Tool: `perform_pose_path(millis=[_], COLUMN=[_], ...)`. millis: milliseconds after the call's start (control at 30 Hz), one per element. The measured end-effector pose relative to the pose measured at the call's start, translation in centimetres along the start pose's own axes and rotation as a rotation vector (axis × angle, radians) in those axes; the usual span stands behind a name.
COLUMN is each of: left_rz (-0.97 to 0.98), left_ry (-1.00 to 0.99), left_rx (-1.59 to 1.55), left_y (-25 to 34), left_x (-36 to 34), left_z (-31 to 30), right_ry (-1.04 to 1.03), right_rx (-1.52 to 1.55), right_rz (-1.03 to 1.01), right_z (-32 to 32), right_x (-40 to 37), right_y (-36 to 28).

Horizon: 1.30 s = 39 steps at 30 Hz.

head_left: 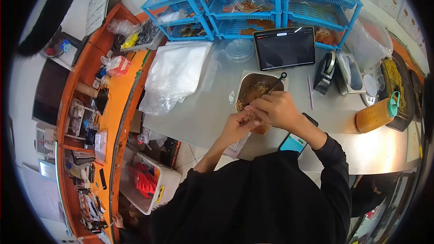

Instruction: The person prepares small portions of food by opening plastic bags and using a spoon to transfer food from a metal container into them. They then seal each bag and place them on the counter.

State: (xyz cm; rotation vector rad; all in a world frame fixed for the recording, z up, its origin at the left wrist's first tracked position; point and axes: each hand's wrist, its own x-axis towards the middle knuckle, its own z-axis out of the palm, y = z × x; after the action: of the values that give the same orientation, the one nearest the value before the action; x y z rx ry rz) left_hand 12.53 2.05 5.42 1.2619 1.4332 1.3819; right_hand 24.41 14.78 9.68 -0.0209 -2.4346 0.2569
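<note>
My left hand (238, 127) and my right hand (276, 108) meet at the front edge of a steel tub (244, 73). Their fingers pinch together on the gathered top of a small clear plastic bag. Below my right hand, the bag's lower part (261, 129) shows orange-brown contents; most of the bag is hidden by my fingers. Brown sauce with solid bits (257, 89) fills part of the tub. A black-handled utensil (283, 77) leans in it, its lower end out of sight.
Behind the tub stands a tablet (285, 49); clear bags (181, 65) lie left. Rightward are a purple pen (310, 91), tape dispenser (324, 73) and orange bottle (375, 115). A phone (294, 143) lies near my right forearm. Blue racks (244, 16) line the back.
</note>
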Motion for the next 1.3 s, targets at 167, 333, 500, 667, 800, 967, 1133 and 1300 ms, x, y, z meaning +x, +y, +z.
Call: perform_pose_path(millis=[167, 333, 500, 667, 800, 967, 1133, 1300], left_rz=[0.041, 0.125, 0.316, 0.332, 0.386, 0.448, 0.329, 0.344], left_ry=[0.296, 0.445, 0.422, 0.291, 0.265, 0.306, 0.329, 0.320], left_rx=[-0.303, -0.215, -0.068, 0.042, 0.220, 0.291, 0.301, 0.217], left_y=[2.4, 2.2, 2.7, 3.7, 2.7, 2.5, 2.2, 1.6], left_x=[0.8, 0.5, -0.2, -0.2, -0.2, 0.3, 0.2, 0.2], left_z=[0.6, -0.2, -0.7, -1.5, -1.6, -0.6, -1.0, -0.7], right_ry=[0.093, -0.013, 0.008, 0.043, -0.082, -0.051, -0.022, -0.097], right_rx=[0.508, 0.741, 0.881, 0.948, 0.879, 1.082, 1.009, 1.085], right_rz=[0.257, 0.420, 0.429, 0.371, 0.287, 0.365, 0.336, 0.334], right_z=[-0.9, -3.1, -2.8, -2.0, -1.0, -0.5, 0.1, 0.6], right_x=[0.8, 0.5, -0.1, -0.3, -0.8, -0.7, -0.8, -1.1], right_y=[-0.1, 0.0, 0.1, -0.3, 0.0, -0.9, 0.1, 0.3])
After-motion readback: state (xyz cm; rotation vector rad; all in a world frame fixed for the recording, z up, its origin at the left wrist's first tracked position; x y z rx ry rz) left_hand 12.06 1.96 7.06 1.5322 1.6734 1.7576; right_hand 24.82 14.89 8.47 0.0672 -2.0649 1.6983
